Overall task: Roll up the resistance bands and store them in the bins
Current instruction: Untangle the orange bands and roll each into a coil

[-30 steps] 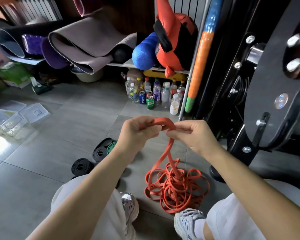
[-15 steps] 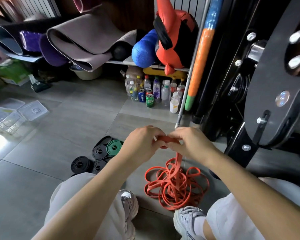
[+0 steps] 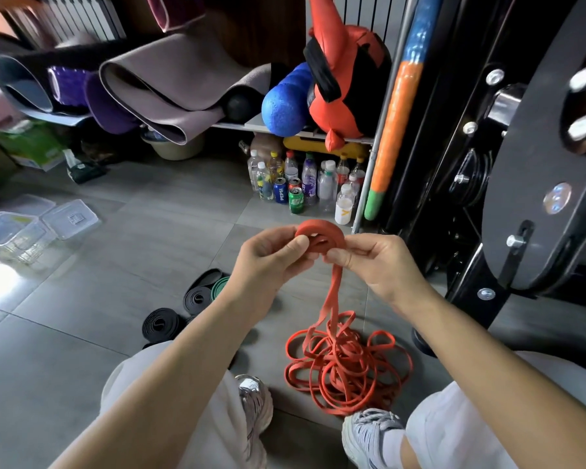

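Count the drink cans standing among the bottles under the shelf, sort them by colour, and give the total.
Blue can: 1
Green can: 1
Red can: 1
Total: 3

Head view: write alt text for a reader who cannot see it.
The left hand and right hand pinch a small coil started in an orange resistance band, the rest hanging to a tangle on the tiled floor. Rolled black bands and a rolled green band lie to its left, clear plastic bins farther left.
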Demonstrator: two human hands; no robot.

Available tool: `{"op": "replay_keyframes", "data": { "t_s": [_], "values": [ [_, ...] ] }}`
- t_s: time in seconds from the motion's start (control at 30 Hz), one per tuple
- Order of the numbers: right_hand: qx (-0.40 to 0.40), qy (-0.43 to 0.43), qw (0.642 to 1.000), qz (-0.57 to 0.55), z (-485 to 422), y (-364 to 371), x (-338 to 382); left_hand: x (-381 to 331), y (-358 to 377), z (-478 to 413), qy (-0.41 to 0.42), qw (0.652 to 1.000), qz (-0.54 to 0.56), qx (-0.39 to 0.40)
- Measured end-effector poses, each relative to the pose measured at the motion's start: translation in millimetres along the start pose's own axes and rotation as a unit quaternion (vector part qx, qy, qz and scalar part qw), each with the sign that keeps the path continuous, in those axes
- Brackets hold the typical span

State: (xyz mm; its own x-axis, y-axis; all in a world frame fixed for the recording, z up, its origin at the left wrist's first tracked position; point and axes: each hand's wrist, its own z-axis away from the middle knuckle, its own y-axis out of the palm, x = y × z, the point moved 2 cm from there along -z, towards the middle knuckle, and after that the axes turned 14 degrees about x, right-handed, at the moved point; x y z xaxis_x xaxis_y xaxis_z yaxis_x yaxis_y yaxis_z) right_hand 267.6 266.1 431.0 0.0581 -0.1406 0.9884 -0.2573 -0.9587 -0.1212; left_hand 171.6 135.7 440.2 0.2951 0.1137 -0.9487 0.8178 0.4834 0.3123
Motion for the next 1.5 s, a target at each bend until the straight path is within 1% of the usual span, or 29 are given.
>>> {"op": "replay_keyframes", "data": {
  "t_s": [0.03, 0.07, 0.1, 0.13, 0.2, 0.23, 0.27, 0.33, 0.37, 0.4, 0.43, 0.5, 0.57, 0.7, 0.8, 0.87, 0.93, 0.97, 1.0, 1.03, 1.07, 1.13, 1.17, 1.2, 1.23, 1.3, 1.37, 1.43, 1.5],
  "values": [
    [-0.004, -0.001, 1.0, -0.001, -0.3, -1.0, -0.6, 0.4, 0.3, -0.3, -0.015, 1.0, -0.013, 0.002],
    [-0.006, 0.005, 1.0, 0.003, -0.2, -1.9, -1.3, 0.3, -0.2, -0.7, -0.03, 0.998, -0.064, -0.002],
    [-0.006, 0.015, 1.0, 0.022, -0.2, -3.0, -2.9, 0.3, -2.0, -1.1, -0.037, 0.987, -0.158, -0.016],
    [-0.006, 0.03, 0.998, 0.063, 0.3, -3.9, -5.0, 0.0, -4.4, -0.8, -0.03, 0.959, -0.281, -0.032],
    [0.011, 0.062, 0.977, 0.205, 0.8, -4.0, -10.9, 1.7, -4.8, 0.8, 0.024, 0.859, -0.511, -0.026],
    [0.03, 0.069, 0.957, 0.28, 1.3, -2.8, -12.9, 3.8, -3.4, 1.4, 0.062, 0.809, -0.584, -0.002],
    [0.051, 0.066, 0.935, 0.343, 2.2, -0.7, -13.8, 6.8, -2.1, 1.4, 0.077, 0.772, -0.63, 0.029],
    [0.083, 0.058, 0.905, 0.413, 2.8, 3.0, -16.6, 9.8, -0.9, 1.9, 0.04, 0.737, -0.672, 0.062],
    [0.092, 0.056, 0.902, 0.419, 3.3, 4.6, -16.0, 10.2, -2.4, 2.1, 0.013, 0.736, -0.674, 0.06],
    [0.092, 0.056, 0.909, 0.403, 3.4, 4.4, -15.7, 9.8, -4.3, 1.9, -0.001, 0.748, -0.662, 0.048],
    [0.082, 0.057, 0.929, 0.356, 3.5, 3.6, -14.1, 7.4, -4.4, 2.4, -0.001, 0.768, -0.64, 0.03],
    [0.055, 0.053, 0.971, 0.226, 3.5, 0.9, -9.0, 1.3, -3.4, 3.3, 0.014, 0.83, -0.558, -0.008],
    [0.041, 0.046, 0.991, 0.12, 2.4, -2.3, -5.4, -3.6, -3.5, 3.9, 0.022, 0.89, -0.454, -0.035],
    [0.043, 0.035, 0.997, 0.061, 1.4, 2.3, -5.3, -6.4, -11.7, 0.4, -0.002, 0.959, -0.272, -0.078],
    [0.041, 0.029, 0.998, 0.024, 1.0, 9.1, -6.7, -3.3, -10.9, 2.5, -0.027, 0.988, -0.133, -0.066],
    [0.027, 0.019, 0.999, -0.004, -0.7, 9.2, -6.8, -0.6, -8.5, 4.2, -0.046, 0.996, -0.065, -0.05],
    [0.018, 0.018, 1.0, -0.007, -1.3, 7.1, -7.8, 1.2, -8.3, 4.3, -0.065, 0.997, -0.039, -0.034],
    [0.015, 0.023, 1.0, 0.015, -1.1, 5.5, -9.5, 1.3, -8.9, 3.7, -0.073, 0.994, -0.071, -0.033],
    [0.011, 0.035, 0.997, 0.064, -0.7, 3.3, -12.0, 1.0, -10.8, 3.3, -0.074, 0.985, -0.15, -0.036],
    [0.009, 0.05, 0.99, 0.135, -0.7, 0.9, -15.6, 0.4, -12.3, 3.7, -0.067, 0.962, -0.263, -0.037],
    [0.014, 0.066, 0.976, 0.209, -0.6, -0.7, -19.0, 0.4, -12.3, 5.1, -0.051, 0.922, -0.382, -0.028],
    [0.05, 0.092, 0.936, 0.335, 0.7, 0.9, -24.0, 3.4, -7.3, 8.3, -0.019, 0.821, -0.57, 0.017],
    [0.074, 0.096, 0.916, 0.382, 1.8, 3.7, -25.2, 6.3, -4.8, 9.0, -0.013, 0.782, -0.622, 0.041],
    [0.092, 0.089, 0.904, 0.407, 2.7, 6.9, -25.3, 8.7, -3.0, 9.5, -0.017, 0.759, -0.648, 0.059],
    [0.1, 0.079, 0.904, 0.409, 3.4, 9.1, -25.6, 10.5, -3.3, 9.6, -0.027, 0.751, -0.657, 0.062],
    [0.092, 0.069, 0.935, 0.334, 3.7, 9.8, -22.1, 10.6, -6.1, 9.3, -0.029, 0.776, -0.628, 0.041],
    [0.078, 0.069, 0.969, 0.223, 2.5, 5.9, -18.6, 6.6, -9.9, 7.5, -0.016, 0.836, -0.548, -0.001],
    [0.071, 0.069, 0.984, 0.149, 1.1, 2.6, -16.6, 1.8, -11.2, 7.6, -0.009, 0.9, -0.433, -0.047],
    [0.058, 0.058, 0.992, 0.091, 0.4, 4.6, -14.9, -0.2, -10.4, 7.6, -0.009, 0.939, -0.336, -0.074]
  ]
}}
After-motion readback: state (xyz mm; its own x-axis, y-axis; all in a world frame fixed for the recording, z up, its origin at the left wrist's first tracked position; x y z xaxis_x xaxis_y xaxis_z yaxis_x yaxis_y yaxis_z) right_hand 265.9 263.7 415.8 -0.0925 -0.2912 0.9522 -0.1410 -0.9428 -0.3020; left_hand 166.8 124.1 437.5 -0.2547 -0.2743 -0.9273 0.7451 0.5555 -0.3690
